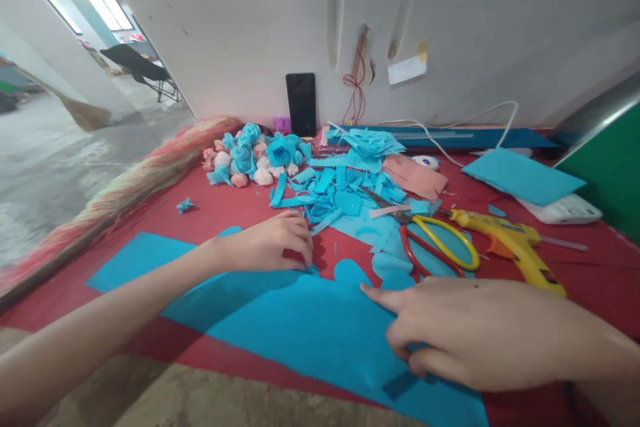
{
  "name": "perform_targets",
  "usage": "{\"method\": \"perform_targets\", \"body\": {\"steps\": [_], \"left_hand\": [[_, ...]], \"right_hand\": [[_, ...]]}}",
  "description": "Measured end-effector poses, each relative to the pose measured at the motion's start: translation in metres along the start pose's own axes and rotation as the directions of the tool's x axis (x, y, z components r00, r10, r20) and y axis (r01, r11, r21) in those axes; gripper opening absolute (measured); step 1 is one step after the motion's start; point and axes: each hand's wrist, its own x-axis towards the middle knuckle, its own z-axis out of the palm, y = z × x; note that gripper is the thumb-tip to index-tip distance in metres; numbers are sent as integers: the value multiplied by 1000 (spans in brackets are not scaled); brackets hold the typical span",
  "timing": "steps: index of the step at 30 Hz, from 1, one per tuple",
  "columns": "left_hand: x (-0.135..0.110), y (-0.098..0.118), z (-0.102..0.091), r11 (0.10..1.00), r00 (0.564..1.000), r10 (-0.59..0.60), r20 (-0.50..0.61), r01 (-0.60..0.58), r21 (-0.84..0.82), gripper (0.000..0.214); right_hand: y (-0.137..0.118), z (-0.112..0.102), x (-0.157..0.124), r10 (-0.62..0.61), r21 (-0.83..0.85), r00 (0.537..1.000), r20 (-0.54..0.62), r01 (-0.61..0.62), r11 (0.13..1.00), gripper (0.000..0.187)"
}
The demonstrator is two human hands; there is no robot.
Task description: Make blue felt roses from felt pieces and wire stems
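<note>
A large blue paper sheet (300,327) lies on the red cloth (235,213) at the near edge. My left hand (270,243) rests at the sheet's far edge, fingers curled and pinching its cut corner. My right hand (470,330) presses on the sheet's right part, forefinger stretched out along the edge, the other fingers bent under against the paper. Red-and-yellow scissors (430,240) lie just beyond my right hand, untouched.
A yellow glue gun (515,247) lies right of the scissors. Blue paper scraps (345,193) pile in the middle, with paper roses (255,153) behind them. A black phone (301,104) leans on the wall. Folded blue sheets (520,177) and a white cable sit at the back right.
</note>
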Motion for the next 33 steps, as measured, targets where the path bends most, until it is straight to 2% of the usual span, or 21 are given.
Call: {"method": "perform_targets", "body": {"steps": [4,11,22,29,33], "left_hand": [[1,-1,0,998,1000,-11,-25,10,-65,14],[15,-1,-3,969,996,-22,-83,1,-245,17],[45,12,-2,815,989,-125,-82,55,-577,25],[55,12,4,758,968,-222,-115,97,-645,31],[59,12,7,748,957,-249,-152,90,-658,27]], "right_hand": [[1,-1,0,8,45,999,48,-10,999,20],[1,-1,0,3,51,999,47,-5,999,19],[0,-7,1,12,62,997,81,-17,998,17],[1,-8,-2,16,84,994,105,-25,996,17],[2,-7,-3,9,96,994,110,-20,995,18]]}}
